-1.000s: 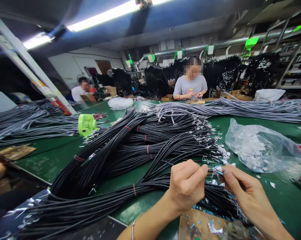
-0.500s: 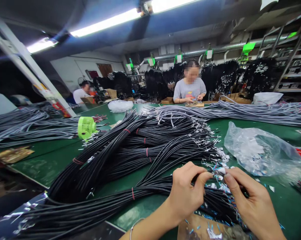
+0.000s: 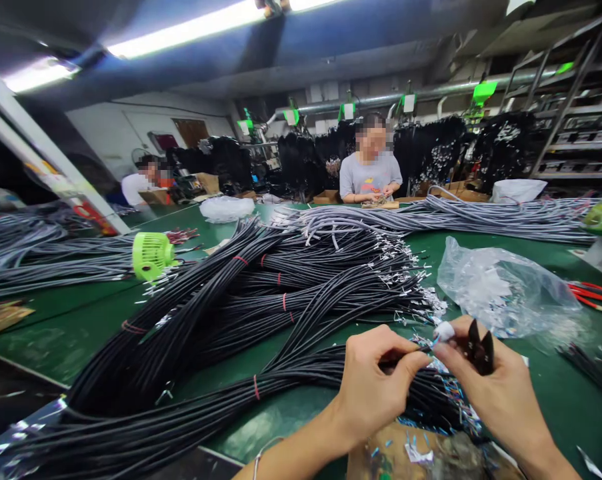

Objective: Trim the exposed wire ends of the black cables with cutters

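My left hand (image 3: 378,387) is closed in a pinch on the end of a black cable (image 3: 423,349), just above the bundle. Facing it, my right hand (image 3: 495,390) has thumb and index finger together at the cable's thin coloured wires. Dark cutting pliers (image 3: 481,350) are tucked in my right hand, their two pointed jaws sticking up apart; their handles are hidden. Something white (image 3: 444,331) covers or sits at the right index fingertip; I cannot tell which. Below runs a black cable bundle (image 3: 305,365) with a red tie.
More tied black cables (image 3: 221,293) cover the green table (image 3: 105,333). A clear plastic bag (image 3: 505,287) lies right, near red-handled tools (image 3: 595,297). A green fan (image 3: 152,257) stands left. Scraps litter brown cardboard (image 3: 381,453). Grey cables (image 3: 455,215) lie before a co-worker (image 3: 371,177).
My right hand has turned, bringing the pliers' jaws into view, and its fingertips have moved slightly left. The left hand keeps its pinch. The whole view has shifted a little.
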The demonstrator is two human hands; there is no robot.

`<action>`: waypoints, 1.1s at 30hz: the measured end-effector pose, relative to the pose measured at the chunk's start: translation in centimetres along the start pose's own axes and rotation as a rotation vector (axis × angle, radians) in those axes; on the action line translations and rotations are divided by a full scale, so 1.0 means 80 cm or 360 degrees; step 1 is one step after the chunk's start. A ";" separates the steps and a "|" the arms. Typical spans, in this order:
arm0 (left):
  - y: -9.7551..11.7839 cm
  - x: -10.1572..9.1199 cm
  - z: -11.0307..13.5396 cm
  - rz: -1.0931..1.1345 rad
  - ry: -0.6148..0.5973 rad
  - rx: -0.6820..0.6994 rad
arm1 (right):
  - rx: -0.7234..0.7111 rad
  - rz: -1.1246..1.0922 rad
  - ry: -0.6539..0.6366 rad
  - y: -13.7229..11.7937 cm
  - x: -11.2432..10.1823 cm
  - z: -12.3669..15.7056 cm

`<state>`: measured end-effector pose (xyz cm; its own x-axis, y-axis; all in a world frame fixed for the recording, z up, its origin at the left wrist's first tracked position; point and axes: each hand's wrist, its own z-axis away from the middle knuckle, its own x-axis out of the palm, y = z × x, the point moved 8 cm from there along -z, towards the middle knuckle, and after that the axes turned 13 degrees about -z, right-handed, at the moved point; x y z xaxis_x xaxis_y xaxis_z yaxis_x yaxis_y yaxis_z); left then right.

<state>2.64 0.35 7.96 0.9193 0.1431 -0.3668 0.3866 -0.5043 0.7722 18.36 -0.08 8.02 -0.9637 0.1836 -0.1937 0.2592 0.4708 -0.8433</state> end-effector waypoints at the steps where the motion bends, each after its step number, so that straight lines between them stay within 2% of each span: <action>1: 0.007 -0.002 0.002 -0.0091 0.0053 0.0108 | 0.0036 -0.0012 0.0003 0.001 0.001 0.000; 3: 0.016 -0.005 0.005 -0.0213 0.0127 0.0250 | 0.0102 -0.0038 -0.0004 0.005 0.002 -0.002; 5: 0.019 -0.007 0.006 -0.0262 0.0159 0.0298 | 0.0136 -0.0066 -0.0068 0.007 0.006 -0.004; 8: 0.014 -0.005 0.005 -0.0262 0.0154 0.0267 | 0.0100 -0.0076 -0.0154 0.005 0.010 -0.007; 11: 0.006 -0.003 0.001 -0.0235 0.0121 0.0219 | 0.0033 -0.0057 -0.0129 0.002 0.009 -0.006; 13: -0.005 0.003 -0.007 -0.0119 -0.0050 0.0105 | 0.0042 -0.0126 -0.0149 0.004 0.011 -0.004; 14: -0.012 0.009 -0.011 -0.0023 -0.0206 0.0017 | 0.0055 -0.0187 -0.0191 0.006 0.013 -0.003; 17: -0.024 0.029 -0.015 0.0237 -0.0692 -0.0173 | 0.0064 -0.0259 -0.0440 0.009 0.028 -0.001; 18: -0.026 0.030 -0.016 0.0264 -0.0736 -0.0193 | 0.0027 -0.0191 -0.0471 0.009 0.029 -0.001; 21: -0.035 0.026 -0.019 0.0291 -0.0603 -0.0316 | -0.0123 0.0106 -0.0326 0.008 0.020 -0.007; 23: -0.044 0.033 -0.014 0.0398 -0.0599 -0.0489 | -0.0078 0.0110 -0.0221 0.012 0.016 -0.009; 26: -0.049 0.048 -0.008 0.0585 -0.0712 -0.0643 | 0.0118 -0.0138 -0.0291 0.026 0.022 -0.009; 27: -0.049 0.049 -0.008 0.0612 -0.0724 -0.0656 | 0.0113 -0.0138 -0.0338 0.027 0.023 -0.010; 29: -0.049 0.047 -0.009 0.0597 -0.0722 -0.0649 | -0.0018 0.0107 -0.0296 0.025 0.009 -0.017; 30: -0.049 0.044 -0.010 0.0568 -0.0701 -0.0640 | -0.0114 0.0328 -0.0172 0.023 -0.006 -0.022; 31: -0.049 0.040 -0.011 0.0536 -0.0672 -0.0630 | -0.0184 0.0521 0.0100 0.019 -0.030 -0.026; 33: -0.049 0.033 -0.012 0.0507 -0.0600 -0.0621 | -0.0206 0.0623 0.0367 0.018 -0.059 -0.029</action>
<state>3.61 3.53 4.47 0.9319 -0.3091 -0.1900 0.1619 -0.1144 0.9802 23.46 1.75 8.86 -0.7565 0.5488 -0.3558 0.6202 0.4291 -0.6567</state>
